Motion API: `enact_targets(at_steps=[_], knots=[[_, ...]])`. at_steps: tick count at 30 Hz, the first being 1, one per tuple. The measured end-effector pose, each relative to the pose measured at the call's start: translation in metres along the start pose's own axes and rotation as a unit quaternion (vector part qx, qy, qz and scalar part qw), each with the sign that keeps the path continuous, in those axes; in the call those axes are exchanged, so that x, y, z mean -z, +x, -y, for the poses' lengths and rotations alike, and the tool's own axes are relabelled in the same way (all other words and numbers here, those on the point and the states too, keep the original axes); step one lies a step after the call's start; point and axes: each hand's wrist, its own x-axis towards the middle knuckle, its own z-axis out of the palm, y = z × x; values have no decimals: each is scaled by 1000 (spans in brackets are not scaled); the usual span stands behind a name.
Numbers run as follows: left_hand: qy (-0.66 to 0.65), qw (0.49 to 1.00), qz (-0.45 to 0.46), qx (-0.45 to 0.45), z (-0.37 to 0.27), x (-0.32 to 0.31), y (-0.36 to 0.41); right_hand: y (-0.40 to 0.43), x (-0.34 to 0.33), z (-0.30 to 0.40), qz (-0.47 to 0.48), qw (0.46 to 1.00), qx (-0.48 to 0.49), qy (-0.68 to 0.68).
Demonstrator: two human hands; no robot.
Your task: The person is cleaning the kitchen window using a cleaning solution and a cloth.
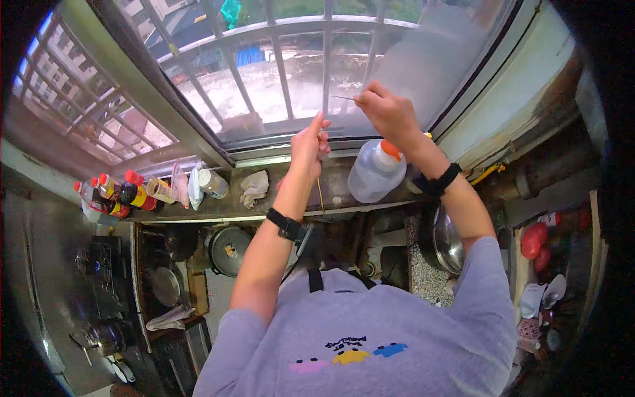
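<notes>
My left hand (310,144) is raised over the window sill (342,198), its thumb or a finger pointing up and the others curled. Below it a thin yellow strip (320,194) runs down to the sill; whether the hand holds it is unclear. To its right and higher, in front of the window glass (421,64), my right hand (389,111) pinches a thin, dark, pointed thing (342,98), which points left towards the space above my left hand. Under my right wrist stands a translucent plastic jug (377,173) with an orange handle or cap.
On the sill are a crumpled cloth (254,188), a white-lidded jar (213,183) and several sauce bottles (119,191). Below it are a lidded pot (230,250) and a metal bowl (449,243). A gas stove (101,278) is at left, red bags (535,243) at right. Bars (285,74) stand outside.
</notes>
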Motion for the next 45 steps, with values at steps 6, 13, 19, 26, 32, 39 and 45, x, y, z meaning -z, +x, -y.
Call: enact_targets(at_steps=[6, 13, 19, 26, 32, 39, 45], knots=[[49, 998, -39, -26, 10, -10, 30, -24, 16, -3, -45, 998, -36, 9], [21, 995, -13, -101, 19, 1, 36, -35, 15, -14, -30, 999, -37, 1], [60, 992, 15, -114, 32, 8, 11, -21, 1, -24, -29, 999, 2, -42], [101, 992, 3, -74, 40, 21, -21, -6, -1, -37, -41, 993, 89, -66], [115, 988, 30, -97, 37, 19, -29, -3, -6, -43, -38, 990, 110, -80], [150, 979, 31, -132, 36, 12, -23, -5, -7, -41, -29, 986, 122, -106], [170, 974, 53, -142, 35, 7, -15, -6, -8, -41, -36, 989, 123, -80]])
